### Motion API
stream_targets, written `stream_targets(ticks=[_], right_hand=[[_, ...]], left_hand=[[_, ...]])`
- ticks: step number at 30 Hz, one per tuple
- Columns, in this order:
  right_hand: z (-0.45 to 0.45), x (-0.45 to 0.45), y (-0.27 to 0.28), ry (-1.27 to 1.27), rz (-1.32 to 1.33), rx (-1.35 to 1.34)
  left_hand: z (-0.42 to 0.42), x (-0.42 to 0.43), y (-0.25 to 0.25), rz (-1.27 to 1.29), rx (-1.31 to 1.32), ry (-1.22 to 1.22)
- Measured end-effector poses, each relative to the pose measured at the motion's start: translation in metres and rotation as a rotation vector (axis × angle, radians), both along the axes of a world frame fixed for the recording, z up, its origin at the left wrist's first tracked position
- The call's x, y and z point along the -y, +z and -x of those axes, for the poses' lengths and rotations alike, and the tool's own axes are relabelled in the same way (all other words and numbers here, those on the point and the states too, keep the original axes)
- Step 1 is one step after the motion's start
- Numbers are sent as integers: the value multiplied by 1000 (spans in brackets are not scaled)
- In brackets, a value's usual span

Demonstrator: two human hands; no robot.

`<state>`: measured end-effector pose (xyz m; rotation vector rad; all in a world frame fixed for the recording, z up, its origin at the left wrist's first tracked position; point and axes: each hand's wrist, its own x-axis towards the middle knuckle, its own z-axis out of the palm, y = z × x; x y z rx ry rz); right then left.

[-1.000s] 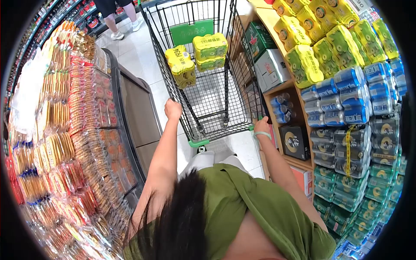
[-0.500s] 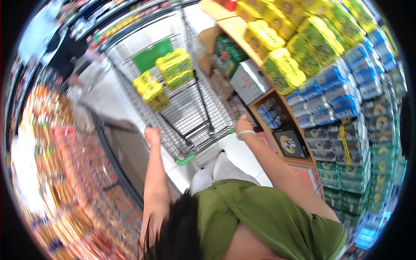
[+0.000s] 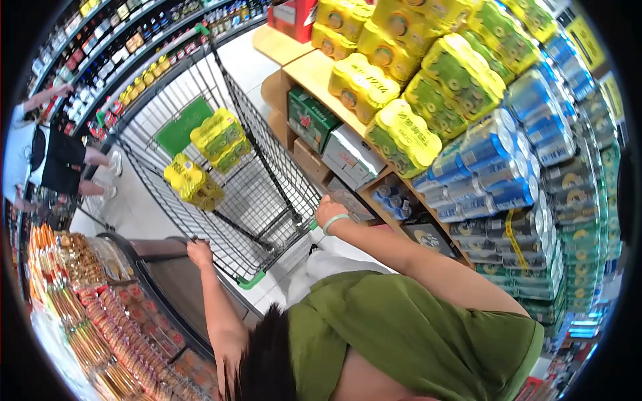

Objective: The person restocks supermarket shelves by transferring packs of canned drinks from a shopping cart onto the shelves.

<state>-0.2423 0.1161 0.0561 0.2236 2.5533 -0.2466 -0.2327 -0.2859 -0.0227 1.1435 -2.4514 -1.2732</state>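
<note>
A wire shopping cart (image 3: 261,200) with green corner pieces stands in front of me. Inside it, near the green panel (image 3: 184,125), are two yellow can packs, one at the left (image 3: 192,184) and one beside it (image 3: 221,139). My left hand (image 3: 199,254) is closed at the cart's near left side; a small dark piece shows at its fingers. At the near right corner my right hand (image 3: 329,212), with a pale band at the wrist, is closed round the cart's edge. The handle is largely hidden by both hands.
On the right, a wooden shelf (image 3: 307,67) bears yellow can packs (image 3: 401,137), with blue packs (image 3: 481,170) beyond. Packaged snacks (image 3: 124,327) fill the left display. Another person (image 3: 57,157) stands at the upper left near bottle shelves (image 3: 134,43).
The view has turned, and the cart now points further to the upper left. Both my hands remain at its near end. The other person appears lower and further left than a second ago.
</note>
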Motion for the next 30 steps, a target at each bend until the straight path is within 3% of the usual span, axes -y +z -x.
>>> stream_targets(ticks=[3,4,6,7,17,25,26,27,28,29,30], right_hand=[[12,2,-5,48,18,-56],[14,5,5,98,-2,-59],[21,11,13,149,-40,-68],[24,14,10,138,-67,-74],[40,26,0,235,-50,-165],[65,39,28,332,-68,174],[74,37,28,398,-78,230],[89,38,31,395,-85,229],[107,40,38,531,-113,305],[124,45,48,664,-139,386],[148,64,73,581,-109,348]], left_hand=[[9,14,-10,-141,-79,41],[13,29,-29,-67,-32,11],[19,19,2,-45,56,27],[23,20,2,85,129,43],[42,30,27,226,137,-56],[48,45,24,53,27,-69],[48,45,28,59,56,-72],[49,45,40,226,122,-133],[55,42,67,190,288,-147],[50,50,60,241,413,-184],[59,45,97,288,520,-223]])
